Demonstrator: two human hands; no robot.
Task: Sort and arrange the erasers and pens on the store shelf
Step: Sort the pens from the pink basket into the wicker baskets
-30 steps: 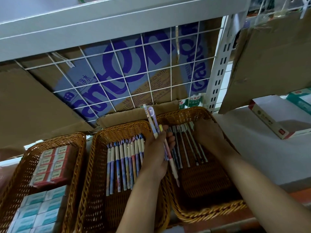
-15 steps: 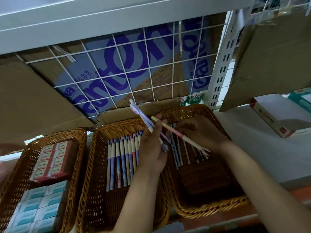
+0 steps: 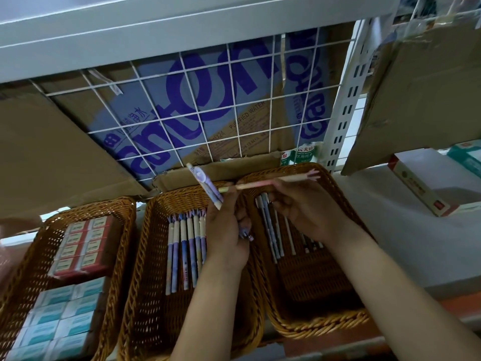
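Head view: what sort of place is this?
Probably a stationery shop aisle: wicker baskets of pens and packed erasers sit on white metal shelving with a slotted upright.

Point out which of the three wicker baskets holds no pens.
The leftmost brown wicker basket: it holds boxed erasers, while the other two hold pens.

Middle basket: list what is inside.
A row of pens lies side by side. The left hand, gripping purple pens, covers the middle basket's right part; anything beneath is hidden.
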